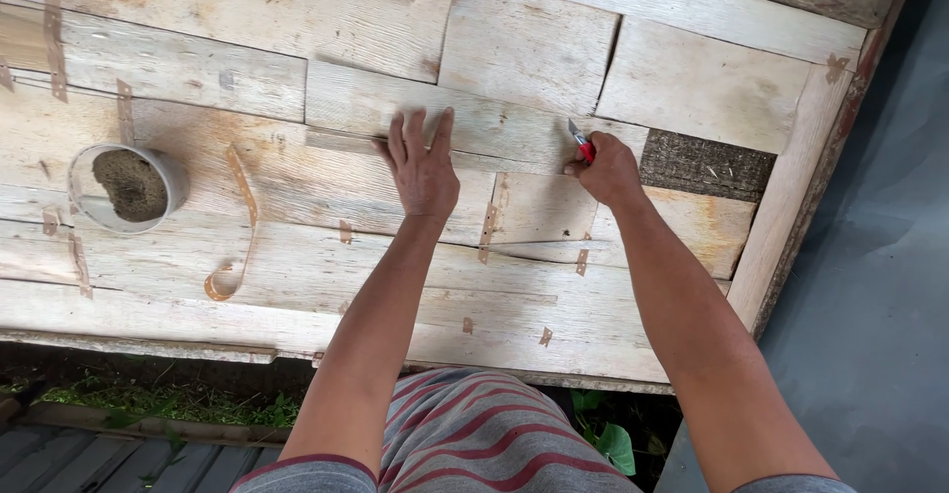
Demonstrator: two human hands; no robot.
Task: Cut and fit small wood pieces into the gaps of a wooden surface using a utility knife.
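Head view: my left hand [423, 169] lies flat, fingers spread, pinning the pale thin wood veneer sheet [474, 122] steady while my right hand [605, 169] grips a red-handled utility knife [581, 142], blade against it.

- Left hand [423, 169] lies flat on a veneer sheet [465, 117] on the worktop [297, 295].
- Right hand [605, 169], right of it, grips a red-handled knife [581, 143].
- Grey cup [129, 186] well left.
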